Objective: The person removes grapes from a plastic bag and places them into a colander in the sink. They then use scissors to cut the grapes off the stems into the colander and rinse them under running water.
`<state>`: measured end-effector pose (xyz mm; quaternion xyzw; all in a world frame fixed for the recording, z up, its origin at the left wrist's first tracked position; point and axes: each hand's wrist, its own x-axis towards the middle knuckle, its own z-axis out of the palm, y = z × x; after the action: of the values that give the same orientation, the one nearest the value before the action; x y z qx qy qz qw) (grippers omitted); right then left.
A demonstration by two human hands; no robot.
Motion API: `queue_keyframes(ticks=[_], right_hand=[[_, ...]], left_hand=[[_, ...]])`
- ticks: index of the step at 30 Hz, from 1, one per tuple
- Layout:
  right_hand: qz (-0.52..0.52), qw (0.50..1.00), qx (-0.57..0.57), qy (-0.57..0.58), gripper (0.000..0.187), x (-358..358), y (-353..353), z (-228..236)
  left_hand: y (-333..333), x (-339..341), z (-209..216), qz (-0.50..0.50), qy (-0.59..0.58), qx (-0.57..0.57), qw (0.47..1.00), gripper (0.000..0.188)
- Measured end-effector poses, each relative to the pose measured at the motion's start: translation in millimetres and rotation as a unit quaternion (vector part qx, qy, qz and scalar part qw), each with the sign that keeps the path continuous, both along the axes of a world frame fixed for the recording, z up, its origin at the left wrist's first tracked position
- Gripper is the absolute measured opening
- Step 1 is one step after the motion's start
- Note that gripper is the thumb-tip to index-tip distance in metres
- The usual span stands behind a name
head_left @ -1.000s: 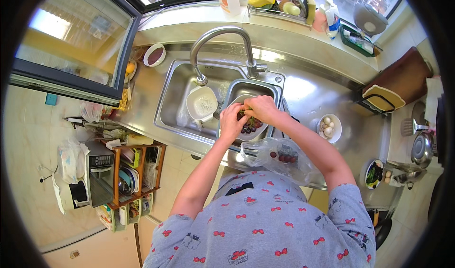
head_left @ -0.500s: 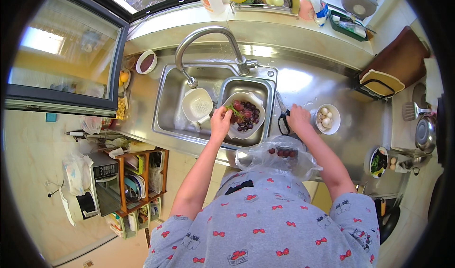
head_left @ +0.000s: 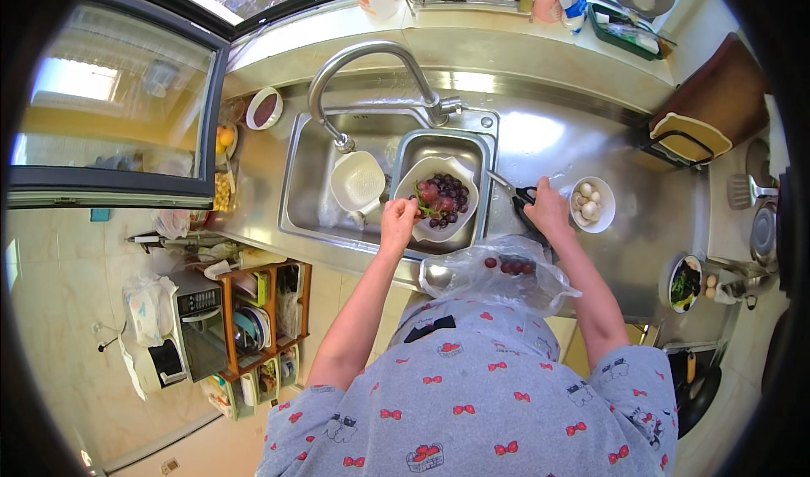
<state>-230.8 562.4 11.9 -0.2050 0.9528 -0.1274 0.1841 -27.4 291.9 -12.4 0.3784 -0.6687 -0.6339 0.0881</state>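
Note:
A white bowl (head_left: 412, 177) stands in the right-hand sink basin with dark and reddish grapes (head_left: 445, 199) in it. At its left rim my left hand (head_left: 400, 223) is closed, thumb and fingers pinching the green grape stem (head_left: 424, 208). To the right of the basin, my right hand (head_left: 550, 206) is closed on the black handles of a pair of scissors (head_left: 524, 197). Their blades point left toward the basin's edge, low over the steel counter. In front of me, a clear plastic bag (head_left: 456, 274) with several grapes (head_left: 515, 266) lies at the counter's front edge.
A white colander (head_left: 357, 181) sits in the left basin (head_left: 295, 199), under the curved faucet (head_left: 325, 72). Right of my right hand is a white bowl of mushrooms (head_left: 588, 203). Farther right stands a bowl of dark greens (head_left: 685, 283). An open window pane (head_left: 110, 97) juts in at the left.
My right hand has taken up the scissors from the counter, and their blades have swung to point left. My left hand has stayed by the grapes at the bowl's left rim.

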Motion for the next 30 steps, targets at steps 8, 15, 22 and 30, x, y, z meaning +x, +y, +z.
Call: queue_keyframes(ticks=[8,15,22,30], right_hand=[[-0.017,0.992,-0.108,-0.056,0.037,-2.4,-8.9,7.5],[-0.046,0.989,-0.123,-0.069,0.037,-31.8,2.2,-28.3],[0.021,0.981,-0.062,0.181,0.041,-26.4,-5.5,-41.1],[0.062,0.989,0.046,0.129,0.044,-17.3,-21.9,-49.4]], left_hand=[[9.0,0.8,-7.4,0.009,-0.001,0.010,1.000,0.027],[6.0,10.6,-14.7,-0.013,-0.047,0.078,0.996,0.023],[11.1,6.8,-2.0,-0.021,-0.050,0.077,0.996,0.023],[19.1,4.8,7.0,0.007,-0.037,0.161,0.986,0.018]])
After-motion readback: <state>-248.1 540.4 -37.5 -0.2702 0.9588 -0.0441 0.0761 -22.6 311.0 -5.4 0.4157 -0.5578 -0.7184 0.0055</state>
